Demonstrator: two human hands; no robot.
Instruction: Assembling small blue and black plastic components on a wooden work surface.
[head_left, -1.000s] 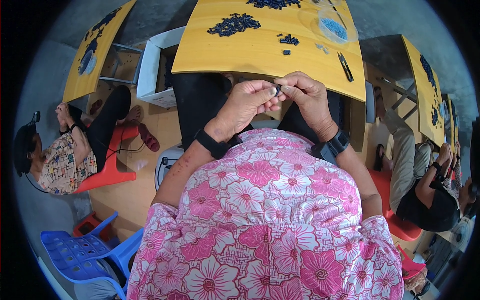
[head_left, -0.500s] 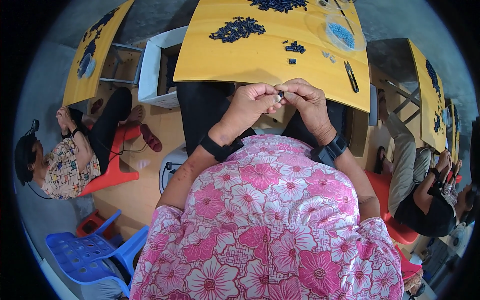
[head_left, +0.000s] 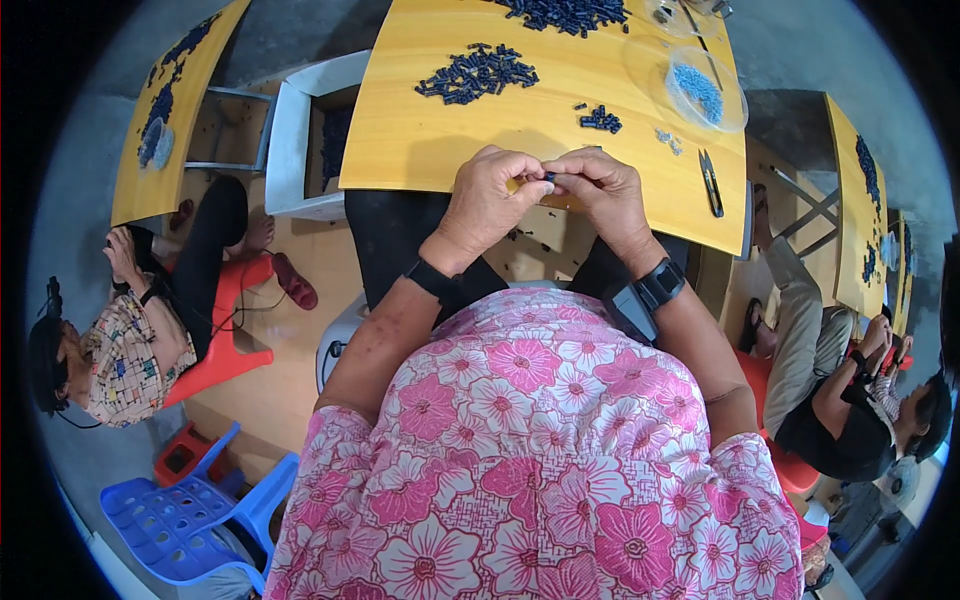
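See a big yellow table (head_left: 400,150) at the top, lower in view now than a second ago, with its near edge down behind the fingers. Out to the sides, two more: left table (head_left: 135,195) and right table (head_left: 850,240). By the left one, a person in a patterned shirt (head_left: 135,345) on a red chair (head_left: 225,330); by the right one, a person in a black top (head_left: 840,425). Low on the left, a blue chair (head_left: 165,520). Just left of the big table, a white box (head_left: 288,150) with dark stuff inside. In the middle, a pink flower shirt (head_left: 540,440).

Up on the big table, a big black heap (head_left: 560,12) far back, then a middle heap (head_left: 478,76) closer in.

Next, two bare hands, close together at the near edge. Left hand (head_left: 492,195): bent, thumb and finger pinching. Right hand (head_left: 603,195): pinching too, from the other side. Over by the right, a clear bowl (head_left: 733,118), black snips (head_left: 710,183) well apart from it, and a small heap (head_left: 600,121) near the right hand.

Then one black piece (head_left: 549,176), between the tips of both hands, mostly hidden. Same pinch as a second ago, so likely still busy with this piece, not done. Cannot tell which hand grips harder.

Tiniest: pale bits (head_left: 668,142) beside the small heap, blue bits (head_left: 698,93) in the bowl.
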